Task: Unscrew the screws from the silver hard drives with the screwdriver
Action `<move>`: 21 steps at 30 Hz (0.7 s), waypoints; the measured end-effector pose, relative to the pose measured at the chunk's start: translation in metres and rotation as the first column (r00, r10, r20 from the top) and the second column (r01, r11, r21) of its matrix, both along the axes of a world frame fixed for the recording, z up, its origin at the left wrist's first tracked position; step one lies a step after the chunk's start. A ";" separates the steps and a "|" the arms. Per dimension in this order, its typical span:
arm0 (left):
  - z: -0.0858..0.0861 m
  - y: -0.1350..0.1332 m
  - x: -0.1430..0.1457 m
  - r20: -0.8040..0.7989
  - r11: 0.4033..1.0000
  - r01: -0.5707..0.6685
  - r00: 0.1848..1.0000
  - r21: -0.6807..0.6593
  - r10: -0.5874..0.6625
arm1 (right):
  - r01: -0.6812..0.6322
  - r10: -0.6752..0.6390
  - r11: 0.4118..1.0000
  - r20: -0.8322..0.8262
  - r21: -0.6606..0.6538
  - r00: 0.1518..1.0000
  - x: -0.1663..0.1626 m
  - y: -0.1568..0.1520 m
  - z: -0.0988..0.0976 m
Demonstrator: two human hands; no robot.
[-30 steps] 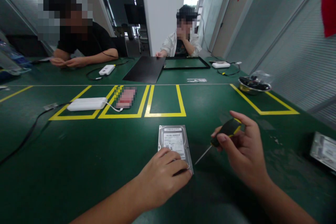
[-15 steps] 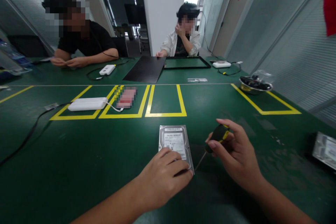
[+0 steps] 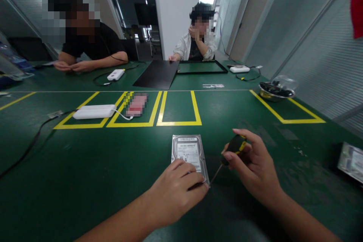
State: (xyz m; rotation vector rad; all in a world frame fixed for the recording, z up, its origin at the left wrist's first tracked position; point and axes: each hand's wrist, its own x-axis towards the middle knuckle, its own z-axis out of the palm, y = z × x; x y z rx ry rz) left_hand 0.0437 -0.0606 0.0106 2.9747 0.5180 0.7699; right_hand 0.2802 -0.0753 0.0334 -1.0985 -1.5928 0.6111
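A silver hard drive (image 3: pixel 189 149) with a white label lies flat on the green table in front of me. My left hand (image 3: pixel 181 187) rests over its near end, fingers curled across the top and the near right corner, gripping it. Between the thumb and fingers of my right hand (image 3: pixel 252 162) is a screwdriver (image 3: pixel 236 147) with a short black and yellow handle. Its thin shaft slants down to the left, and the tip is at the drive's near right corner, beside my left fingertips. Whether a screw sits there is hidden.
Another hard drive (image 3: pixel 351 162) lies at the right edge. A metal bowl (image 3: pixel 273 96) of dark items stands at the back right. A white power bank (image 3: pixel 95 112) and a phone (image 3: pixel 137 105) lie left. Two people sit across the table, near a black panel (image 3: pixel 157 75) and frame (image 3: pixel 202 72).
The screwdriver's tip has shifted slightly left and down, onto the drive's corner. My left hand and the drive have stayed in place.
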 end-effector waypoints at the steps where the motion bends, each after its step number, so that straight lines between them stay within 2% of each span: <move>1: 0.000 0.000 0.000 -0.001 1.000 0.001 1.000 -0.002 -0.001 | -0.007 0.007 1.000 0.003 0.010 1.000 0.000 0.000 0.000; 11: -0.001 -0.001 -0.001 -0.002 1.000 0.000 1.000 -0.017 0.000 | -0.071 0.065 0.991 0.051 0.116 0.997 -0.001 -0.005 0.003; 21: 0.001 0.000 -0.001 -0.006 1.000 0.004 1.000 0.010 -0.004 | -0.191 0.146 0.946 0.180 0.262 0.973 0.000 -0.018 0.014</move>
